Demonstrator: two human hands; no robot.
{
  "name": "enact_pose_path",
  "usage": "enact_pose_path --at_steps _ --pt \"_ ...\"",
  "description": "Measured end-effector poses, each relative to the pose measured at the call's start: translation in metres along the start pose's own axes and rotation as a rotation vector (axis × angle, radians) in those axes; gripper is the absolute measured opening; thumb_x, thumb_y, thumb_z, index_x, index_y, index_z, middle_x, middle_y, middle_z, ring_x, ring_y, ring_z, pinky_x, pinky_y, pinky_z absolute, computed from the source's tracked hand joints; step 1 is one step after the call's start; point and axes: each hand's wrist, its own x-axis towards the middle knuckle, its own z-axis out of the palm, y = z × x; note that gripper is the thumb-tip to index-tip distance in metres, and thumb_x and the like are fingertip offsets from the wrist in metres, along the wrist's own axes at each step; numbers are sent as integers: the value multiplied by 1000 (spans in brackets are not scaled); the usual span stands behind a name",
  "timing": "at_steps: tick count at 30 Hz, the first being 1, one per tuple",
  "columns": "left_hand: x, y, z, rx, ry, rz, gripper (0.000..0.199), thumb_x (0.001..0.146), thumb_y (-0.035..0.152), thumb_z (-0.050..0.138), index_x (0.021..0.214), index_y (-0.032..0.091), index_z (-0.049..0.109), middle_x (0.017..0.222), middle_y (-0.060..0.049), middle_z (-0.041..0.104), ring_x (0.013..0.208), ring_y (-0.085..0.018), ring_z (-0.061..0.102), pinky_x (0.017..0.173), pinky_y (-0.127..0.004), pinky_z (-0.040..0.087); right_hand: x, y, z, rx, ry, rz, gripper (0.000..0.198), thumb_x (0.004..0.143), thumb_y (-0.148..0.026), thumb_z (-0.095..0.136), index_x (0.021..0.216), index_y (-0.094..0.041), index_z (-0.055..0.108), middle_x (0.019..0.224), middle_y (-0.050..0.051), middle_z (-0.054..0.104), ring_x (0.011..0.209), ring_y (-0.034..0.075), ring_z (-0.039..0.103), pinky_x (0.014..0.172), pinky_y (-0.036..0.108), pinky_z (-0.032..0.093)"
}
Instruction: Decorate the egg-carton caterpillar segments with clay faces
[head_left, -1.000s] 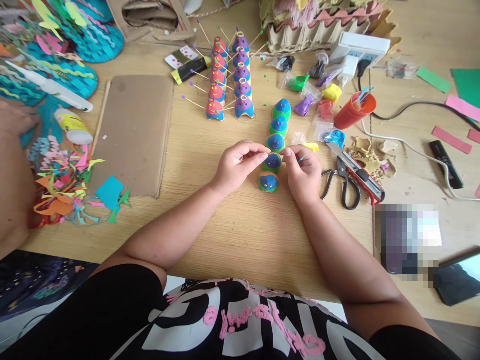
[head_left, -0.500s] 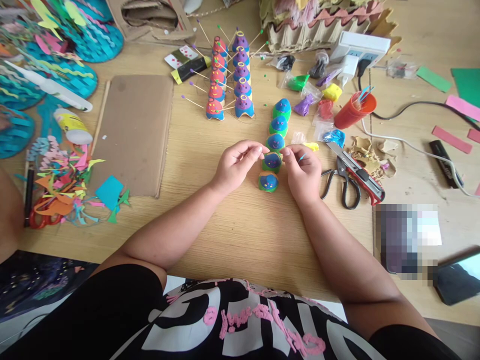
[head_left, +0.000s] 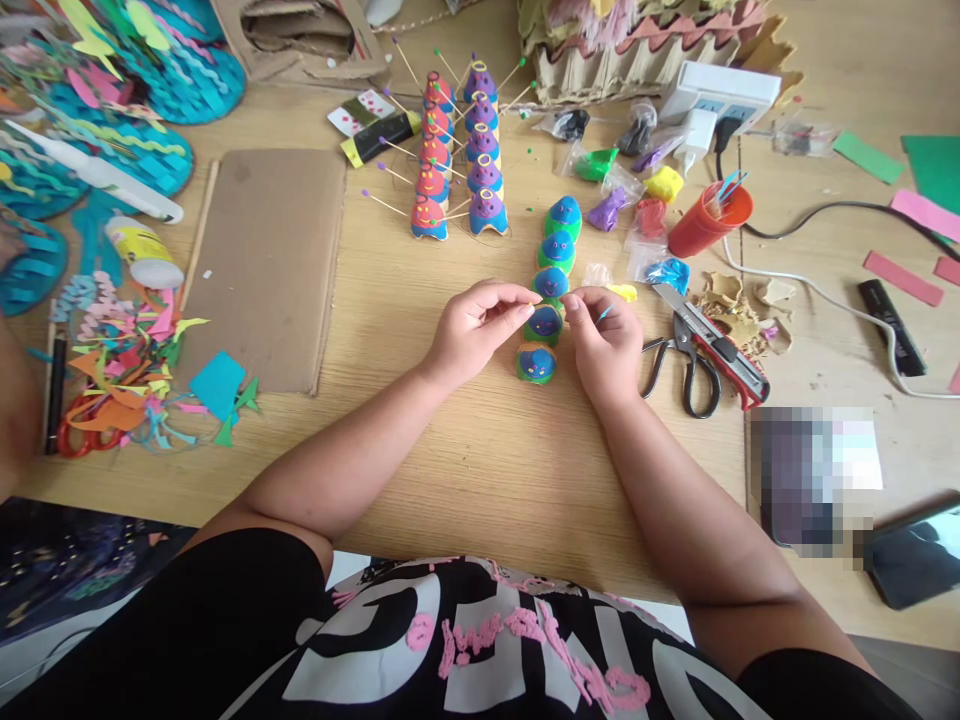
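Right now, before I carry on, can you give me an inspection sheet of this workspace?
Surface: wooden table, bare in front of the person.
Job's things: row of five blue-and-green figures; both hands are at the fourth.
Clutter: scissors, red cup, clay bags, cardboard sheet, paper scraps, glue bottle.
Grips: left hand and right hand are pinched; what they hold is too small to tell.
Cables: white cable from power strip.
Surroundings: another person's arm at the left edge.
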Motion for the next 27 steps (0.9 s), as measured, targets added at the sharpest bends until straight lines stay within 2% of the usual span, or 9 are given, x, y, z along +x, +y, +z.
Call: enact_pose_path --at_steps 6,13,20,27 --pt "0 2 1 -13 8 -12 47 90 68 82 99 23 82 97 -5 83 88 -17 76 82 -30 62 0 -1 0 -19 -6 -17 57 91 -80 71 86 -24 70 77 -2 67 74 14 61 73 32 52" --pt "0 7 1 -24 11 -15 49 91 71 81 92 22 77 88 -3 78 80 -14 70 75 -28 58 -2 -1 0 25 6 -79 50 102 -76 58 88 -28 60 78 -1 65 73 17 60 75 38 56" --pt "-1 8 -1 -73 -12 -54 47 93 69 78 93 22 77 89 -3 80 85 -14 73 80 -28 60 -3 -1 1 -2 -2 -99 49 106 -75 51 89 -29 55 79 0 65 72 19 61 75 40 56" --pt "0 6 -2 -49 -13 -66 51 92 73 77 88 23 76 85 -2 77 82 -14 70 77 -28 57 -3 -3 4 24 -1 -75 51 103 -80 49 88 -32 51 68 -2 54 61 18 53 61 39 49"
